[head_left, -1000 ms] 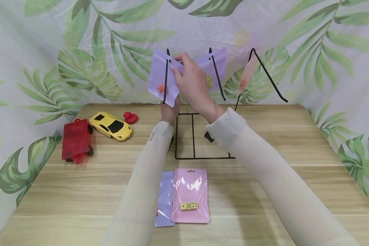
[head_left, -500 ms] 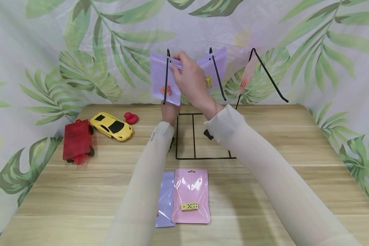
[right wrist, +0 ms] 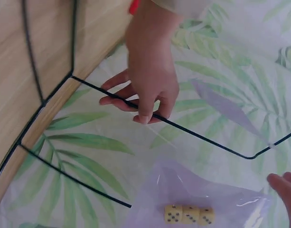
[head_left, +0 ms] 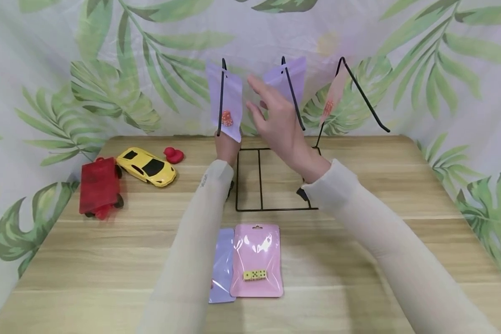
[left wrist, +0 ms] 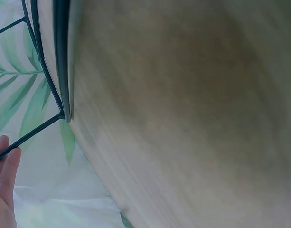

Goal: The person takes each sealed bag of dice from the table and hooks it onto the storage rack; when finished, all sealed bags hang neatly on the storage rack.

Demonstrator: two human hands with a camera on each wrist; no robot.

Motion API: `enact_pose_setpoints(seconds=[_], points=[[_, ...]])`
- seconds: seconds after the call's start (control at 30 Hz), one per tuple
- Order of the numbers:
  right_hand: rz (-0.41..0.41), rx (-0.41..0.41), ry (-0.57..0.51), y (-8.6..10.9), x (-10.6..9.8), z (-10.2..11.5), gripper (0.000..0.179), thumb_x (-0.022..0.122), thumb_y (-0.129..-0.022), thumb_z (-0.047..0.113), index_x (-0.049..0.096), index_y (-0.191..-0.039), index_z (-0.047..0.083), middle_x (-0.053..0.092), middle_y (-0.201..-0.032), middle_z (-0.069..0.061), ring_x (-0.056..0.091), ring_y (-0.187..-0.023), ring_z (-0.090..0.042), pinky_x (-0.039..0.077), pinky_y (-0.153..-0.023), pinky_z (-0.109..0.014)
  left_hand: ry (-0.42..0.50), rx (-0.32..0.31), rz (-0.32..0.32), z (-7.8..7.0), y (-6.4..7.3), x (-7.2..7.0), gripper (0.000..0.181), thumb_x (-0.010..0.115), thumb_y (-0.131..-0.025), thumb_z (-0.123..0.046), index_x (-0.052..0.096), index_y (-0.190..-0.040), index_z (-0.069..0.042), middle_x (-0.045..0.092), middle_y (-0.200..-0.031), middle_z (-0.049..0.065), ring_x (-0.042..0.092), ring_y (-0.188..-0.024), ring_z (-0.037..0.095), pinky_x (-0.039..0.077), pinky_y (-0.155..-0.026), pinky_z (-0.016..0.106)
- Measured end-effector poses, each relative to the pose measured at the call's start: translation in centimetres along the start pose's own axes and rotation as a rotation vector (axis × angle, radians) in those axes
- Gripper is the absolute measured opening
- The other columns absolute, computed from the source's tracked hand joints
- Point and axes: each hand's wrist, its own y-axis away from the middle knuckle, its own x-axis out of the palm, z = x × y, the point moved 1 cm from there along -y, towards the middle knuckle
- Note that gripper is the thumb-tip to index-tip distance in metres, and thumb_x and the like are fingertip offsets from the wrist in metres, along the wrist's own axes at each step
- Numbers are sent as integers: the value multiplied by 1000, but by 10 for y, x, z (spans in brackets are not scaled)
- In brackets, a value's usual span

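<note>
A purple zip bag [head_left: 232, 90] with orange dice hangs on the left hook of a black wire rack [head_left: 260, 181]. My left hand [head_left: 228, 149] is partly hidden behind that bag in the head view. In the right wrist view, the left hand [right wrist: 154, 80] grips the rack's wire upright, thumb and fingers around it. My right hand [head_left: 279, 123] is apart from the left bag, fingers extended and holding nothing. It partly covers a second purple bag [head_left: 294, 76], on the middle hook; yellow dice show through a purple bag [right wrist: 230, 194] in the right wrist view.
A pink bag [head_left: 334, 95] hangs on the right hook. On the table in front lie a pink bag [head_left: 256, 257] with yellow dice and a blue-purple bag [head_left: 223, 264]. At left are a red toy vehicle [head_left: 100, 185], a yellow toy car [head_left: 148, 166] and a red duck [head_left: 174, 155].
My right hand has let go of the left purple bag and moved right, its fingers straightening. The bag now hangs from the hook by itself. My left hand stays at the rack.
</note>
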Motion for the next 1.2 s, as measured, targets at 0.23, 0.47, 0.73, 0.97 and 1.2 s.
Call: enact_pose_setpoints(seconds=[0.23,0.47,0.73,0.97,1.2], points=[[152,-351,126,59,-3,6,37,68,-91,6,62,-127,1,62,-133,-16,68,-87,-22,53,-61,-24,262,-216,76,-10,-3,-11,21,56,-94,-9,67,-109,2,70,-100,20,67,-92,31,53,-88,41],[829,-187,381,111,3,0,48,69,-92,40,64,-128,8,60,-133,-14,55,-125,-31,45,-107,-43,173,-197,43,-17,-7,-20,30,45,-102,-18,64,-109,3,69,-95,23,65,-87,38,53,-84,48],[1157,138,391,141,14,-4,78,66,-72,79,63,-116,14,60,-94,3,57,-84,-15,49,-70,-33,208,-180,115,-17,-5,-21,47,54,-100,-20,48,-142,-1,52,-145,19,49,-134,32,36,-115,43],[1251,296,328,148,19,-5,59,76,-75,63,59,-107,16,59,-79,5,54,-72,-13,46,-66,-31,178,-181,81,-18,-3,-21,31,49,-101,-14,61,-125,2,69,-111,22,66,-90,34,55,-83,44],[1266,380,212,155,15,-11,23,75,-87,35,65,-98,17,64,-83,5,56,-77,-15,48,-77,-35,237,-212,70,-17,0,-19,35,48,-101,-15,57,-131,3,66,-119,23,66,-99,35,54,-89,44]])
